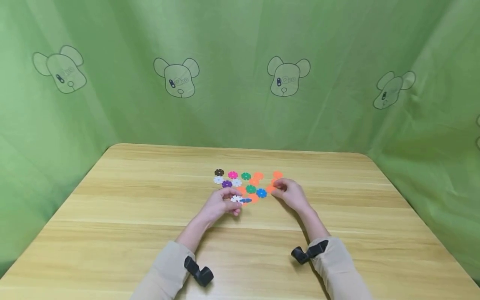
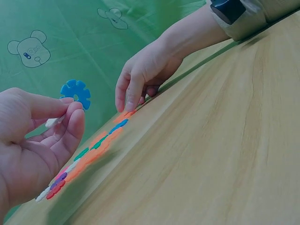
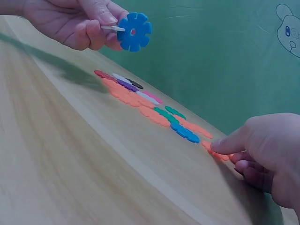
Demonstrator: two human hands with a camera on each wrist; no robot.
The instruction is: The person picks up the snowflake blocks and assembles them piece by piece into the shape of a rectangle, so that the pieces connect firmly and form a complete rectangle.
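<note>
My left hand [image 1: 219, 205] is raised over the table and pinches a white notched snowflake disc [image 1: 236, 199] between thumb and fingers. Slotted into that disc, a blue snowflake disc [image 3: 134, 32] stands out from the fingertips at an angle. My right hand [image 1: 291, 195] is low at the right end of the loose discs. Its thumb and fingers pinch the edge of an orange disc [image 3: 214, 151] at the tabletop; the hand partly hides it. Close by lie another blue disc [image 1: 261, 193] and a green disc [image 1: 251, 189].
More snowflake discs lie flat in a cluster on the wooden table [image 1: 123, 208]: brown [image 1: 219, 172], pink [image 1: 233, 175], purple [image 1: 226, 183], red [image 3: 104, 75] and several orange ones [image 1: 258, 176]. A green curtain [image 1: 232, 121] stands behind the table.
</note>
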